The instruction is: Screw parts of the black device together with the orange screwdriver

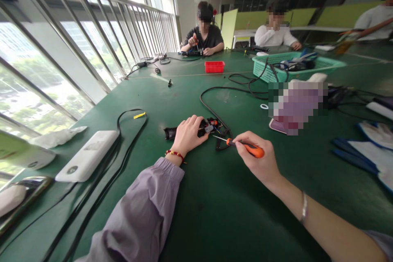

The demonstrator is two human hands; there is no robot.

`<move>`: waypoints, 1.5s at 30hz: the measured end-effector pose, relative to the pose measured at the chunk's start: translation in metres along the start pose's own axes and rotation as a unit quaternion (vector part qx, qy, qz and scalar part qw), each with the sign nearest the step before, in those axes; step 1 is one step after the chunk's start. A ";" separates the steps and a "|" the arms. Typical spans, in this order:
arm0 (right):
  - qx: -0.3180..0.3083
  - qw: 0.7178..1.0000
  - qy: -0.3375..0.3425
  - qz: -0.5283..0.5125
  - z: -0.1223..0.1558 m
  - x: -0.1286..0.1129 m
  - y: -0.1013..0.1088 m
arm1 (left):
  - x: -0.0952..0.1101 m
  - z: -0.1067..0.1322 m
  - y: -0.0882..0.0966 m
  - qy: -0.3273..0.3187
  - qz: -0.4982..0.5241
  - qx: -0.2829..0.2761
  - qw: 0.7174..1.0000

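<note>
My left hand (190, 134) is closed over the middle of a black corded power tool (170, 132) lying on the green table (196, 208). Past my fingertips its housing is opened, and small parts with red, orange and blue wires (215, 123) show. My right hand (260, 161) grips an orange and black screwdriver (253, 150). The thin shaft points left, with the tip close to the opened end; whether it touches cannot be made out. A black cable (211, 89) runs from the tool toward the back right.
A white power bank (89, 155) and black cables lie at left. Further off stand a red tray (214, 66) and a green basket (267, 69) of tools. At right are a blurred-out phone (278, 126) and blue-white gloves (365, 151). Several people sit beyond; a railing (92, 20) lines the left.
</note>
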State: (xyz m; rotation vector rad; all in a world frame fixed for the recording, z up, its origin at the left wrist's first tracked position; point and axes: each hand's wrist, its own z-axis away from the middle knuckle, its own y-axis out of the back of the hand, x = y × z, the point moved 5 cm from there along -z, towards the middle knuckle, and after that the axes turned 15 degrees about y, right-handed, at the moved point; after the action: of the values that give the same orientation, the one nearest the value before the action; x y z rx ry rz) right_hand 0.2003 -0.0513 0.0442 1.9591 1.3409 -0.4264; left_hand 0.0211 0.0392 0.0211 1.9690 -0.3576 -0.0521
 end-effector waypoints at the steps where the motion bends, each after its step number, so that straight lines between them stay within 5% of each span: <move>1: 0.010 1.000 -0.004 0.003 -0.001 0.001 0.002 | 0.000 0.000 0.000 0.000 0.000 0.000 1.000; 20: 0.038 0.999 -0.030 -0.003 -0.001 0.011 0.002 | 0.000 0.000 0.000 -0.001 0.003 0.005 1.000; 26: 0.119 0.992 -0.027 -0.039 -0.003 0.015 0.007 | 0.000 0.000 -0.001 0.000 0.004 0.004 1.000; 31: 0.064 0.993 -0.093 -0.022 -0.002 0.020 0.005 | 0.000 0.000 -0.001 0.001 0.006 0.000 1.000; 36: 0.095 0.995 0.017 0.001 -0.004 0.008 0.008 | 0.000 -0.001 0.000 0.008 0.006 -0.009 1.000; 41: 0.061 0.996 -0.064 -0.003 -0.001 0.014 0.003 | 0.000 0.000 0.000 0.006 0.007 -0.006 1.000; 45: 0.096 0.995 0.012 0.016 -0.003 0.006 0.006 | 0.000 0.000 -0.001 0.010 0.001 -0.009 1.000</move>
State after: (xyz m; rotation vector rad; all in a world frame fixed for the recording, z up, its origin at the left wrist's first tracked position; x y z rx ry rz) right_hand 0.2077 -0.0465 0.0442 2.1455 1.3237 -0.5354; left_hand 0.0216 0.0401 0.0200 1.9498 -0.3445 -0.0339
